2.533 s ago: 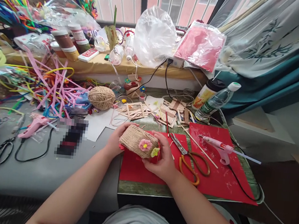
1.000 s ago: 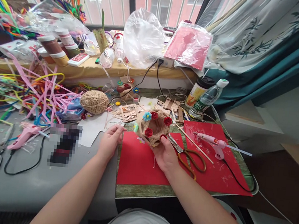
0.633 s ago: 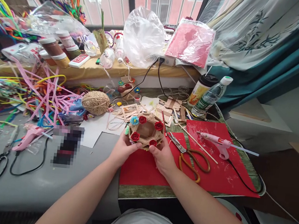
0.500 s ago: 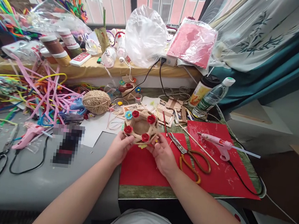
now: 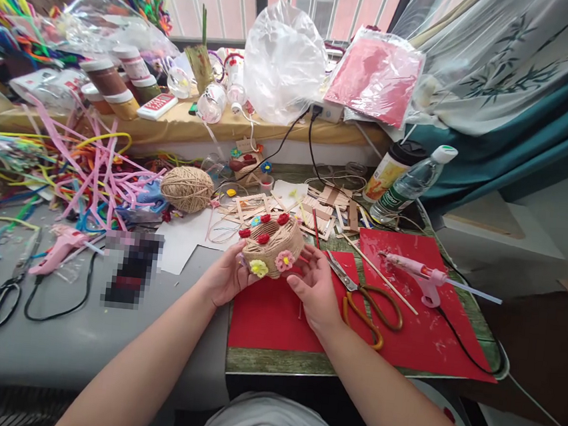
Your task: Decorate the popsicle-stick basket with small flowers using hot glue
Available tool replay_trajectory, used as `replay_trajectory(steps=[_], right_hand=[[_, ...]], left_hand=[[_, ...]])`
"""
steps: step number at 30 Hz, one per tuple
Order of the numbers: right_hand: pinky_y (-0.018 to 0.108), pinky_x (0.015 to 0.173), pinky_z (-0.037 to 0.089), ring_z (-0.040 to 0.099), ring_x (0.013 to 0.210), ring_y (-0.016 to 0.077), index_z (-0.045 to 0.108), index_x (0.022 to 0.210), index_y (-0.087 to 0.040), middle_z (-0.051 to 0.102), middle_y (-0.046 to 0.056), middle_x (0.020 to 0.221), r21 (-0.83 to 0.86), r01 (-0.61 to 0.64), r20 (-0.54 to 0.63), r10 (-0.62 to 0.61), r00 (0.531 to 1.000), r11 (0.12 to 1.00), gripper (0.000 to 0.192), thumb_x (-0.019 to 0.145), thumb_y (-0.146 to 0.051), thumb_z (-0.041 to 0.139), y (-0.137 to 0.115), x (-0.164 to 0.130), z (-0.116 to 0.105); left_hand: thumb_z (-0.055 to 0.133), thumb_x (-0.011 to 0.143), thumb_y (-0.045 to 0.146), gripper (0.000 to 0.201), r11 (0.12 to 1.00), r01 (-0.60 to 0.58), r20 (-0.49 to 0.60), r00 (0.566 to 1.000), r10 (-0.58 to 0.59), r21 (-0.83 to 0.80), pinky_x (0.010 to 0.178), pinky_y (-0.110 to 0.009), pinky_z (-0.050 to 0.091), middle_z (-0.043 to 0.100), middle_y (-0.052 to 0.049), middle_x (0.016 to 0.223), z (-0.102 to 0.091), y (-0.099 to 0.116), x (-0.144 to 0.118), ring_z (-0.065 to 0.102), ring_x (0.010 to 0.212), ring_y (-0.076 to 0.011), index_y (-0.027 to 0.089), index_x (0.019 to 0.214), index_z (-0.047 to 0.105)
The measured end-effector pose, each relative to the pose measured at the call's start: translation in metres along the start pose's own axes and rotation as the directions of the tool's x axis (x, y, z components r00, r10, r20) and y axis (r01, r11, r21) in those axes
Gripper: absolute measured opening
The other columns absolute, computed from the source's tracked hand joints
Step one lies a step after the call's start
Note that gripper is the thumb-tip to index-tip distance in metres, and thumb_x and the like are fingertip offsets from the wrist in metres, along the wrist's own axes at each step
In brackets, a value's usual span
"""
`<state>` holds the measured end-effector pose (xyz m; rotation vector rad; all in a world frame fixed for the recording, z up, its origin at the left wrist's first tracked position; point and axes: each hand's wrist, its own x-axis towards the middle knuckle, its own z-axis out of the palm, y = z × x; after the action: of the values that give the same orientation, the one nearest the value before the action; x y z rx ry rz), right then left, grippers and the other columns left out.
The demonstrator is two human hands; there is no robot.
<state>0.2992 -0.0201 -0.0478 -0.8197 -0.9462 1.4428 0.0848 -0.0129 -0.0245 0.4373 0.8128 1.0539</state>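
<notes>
Between my two hands is a twine-wrapped craft basket [image 5: 269, 253], tilted so its outer wall faces me. Red roses and a blue flower sit along its top rim, with a yellow and a pink flower on the wall. My left hand [image 5: 229, 273] grips its left side, fingers partly hidden behind it. My right hand [image 5: 317, 288] is curled round the right side, thumb toward me. Under the hands lies red paper [image 5: 273, 326]. Large scissors with brown handles [image 5: 363, 301] rest to the right of my right hand.
A pink glue gun [image 5: 419, 273] lies on red paper at the right, its cord trailing off the table edge. A water bottle [image 5: 411, 188] and a cup [image 5: 393, 170] stand behind. A twine ball [image 5: 186, 189], wooden sticks [image 5: 332, 207] and black scissors [image 5: 2, 300] lie about.
The basket has been tipped from showing its open top to showing its outer wall with the yellow and pink flowers. Both hands stay on it. The view has shifted slightly.
</notes>
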Motion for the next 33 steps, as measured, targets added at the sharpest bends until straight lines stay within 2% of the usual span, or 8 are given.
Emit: replay_trajectory(steps=[2,4,13,17,21,24,30,33], right_hand=[[0.05,0.101,0.062,0.063,0.134,0.0315,0.045,0.149,-0.036,0.05,0.013,0.158,-0.003,-0.015,0.015,0.015,1.0,1.0,0.093,0.071,-0.044,0.096,0.002,0.001,-0.001],[0.053,0.105,0.06,0.064,0.132,0.0317,0.041,0.153,-0.036,0.049,0.014,0.159,0.005,-0.047,0.012,0.047,0.999,0.999,0.096,0.073,-0.046,0.095,0.003,0.002,0.0],[0.051,0.111,0.057,0.071,0.119,0.0264,0.061,0.131,-0.029,0.069,0.009,0.134,-0.037,-0.029,-0.063,0.027,0.998,0.999,0.062,0.079,-0.044,0.091,-0.002,0.008,0.003],[0.055,0.115,0.053,0.067,0.126,0.0279,0.061,0.133,-0.03,0.068,0.01,0.14,-0.084,-0.013,-0.061,0.008,0.998,0.996,0.055,0.085,-0.045,0.085,-0.002,0.007,0.001],[0.053,0.115,0.054,0.058,0.142,0.03,0.056,0.143,-0.033,0.054,0.01,0.159,-0.087,0.008,0.024,-0.006,1.0,0.996,0.069,0.083,-0.044,0.087,-0.001,0.004,0.0],[0.05,0.11,0.058,0.058,0.141,0.029,0.054,0.146,-0.034,0.055,0.009,0.158,-0.051,0.0,0.113,0.006,0.994,0.999,0.074,0.082,-0.041,0.089,0.0,0.002,0.0],[0.048,0.112,0.056,0.067,0.129,0.0284,0.059,0.138,-0.033,0.062,0.009,0.149,0.01,-0.133,-0.001,0.133,0.991,0.991,0.07,0.077,-0.041,0.093,0.002,0.002,-0.001],[0.049,0.114,0.054,0.069,0.125,0.0295,0.062,0.135,-0.031,0.072,0.007,0.136,0.021,-0.217,0.058,0.216,0.975,0.976,0.074,0.07,-0.038,0.098,0.0,0.0,0.003]], left_hand=[[0.066,0.098,0.053,0.053,0.999,-0.028,0.005,1.0,0.028,0.036,0.094,-0.032,0.065,0.073,-0.011,0.14,0.0,0.0,0.001,0.075,0.12,-0.0239,0.021,0.14,0.064],[0.068,0.098,0.051,0.052,0.998,-0.04,0.003,0.999,0.04,0.044,0.094,-0.033,0.065,0.074,-0.011,0.138,-0.001,-0.001,0.002,0.075,0.119,-0.0241,0.021,0.14,0.064],[0.068,0.096,0.053,0.052,0.999,-0.001,-0.013,1.0,0.001,0.042,0.095,-0.036,0.065,0.071,-0.011,0.142,-0.004,-0.003,0.003,0.075,0.119,-0.0254,0.021,0.137,0.067],[0.072,0.093,0.05,0.051,0.996,-0.056,-0.009,0.998,0.057,0.068,0.096,-0.038,0.065,0.077,-0.01,0.132,-0.007,0.005,0.001,0.076,0.118,-0.0264,0.021,0.135,0.067],[0.079,0.087,0.045,0.055,0.974,-0.142,0.019,0.99,0.141,0.175,0.093,-0.041,0.064,0.079,-0.01,0.123,-0.014,0.013,0.002,0.077,0.113,-0.0292,0.02,0.135,0.066],[0.078,0.088,0.046,0.055,0.964,-0.171,0.04,0.985,0.166,0.206,0.09,-0.04,0.064,0.079,-0.011,0.123,-0.018,0.015,0.003,0.078,0.109,-0.0291,0.02,0.135,0.065],[0.081,0.083,0.037,0.063,0.957,-0.2,0.08,0.979,0.187,0.21,0.079,-0.033,0.063,0.075,-0.011,0.132,-0.018,0.014,0.003,0.078,0.103,-0.0274,0.021,0.14,0.06],[0.082,0.082,0.035,0.061,0.956,-0.2,0.094,0.979,0.184,0.215,0.078,-0.033,0.062,0.075,-0.011,0.129,-0.013,0.012,0.002,0.078,0.103,-0.0288,0.021,0.137,0.061]])
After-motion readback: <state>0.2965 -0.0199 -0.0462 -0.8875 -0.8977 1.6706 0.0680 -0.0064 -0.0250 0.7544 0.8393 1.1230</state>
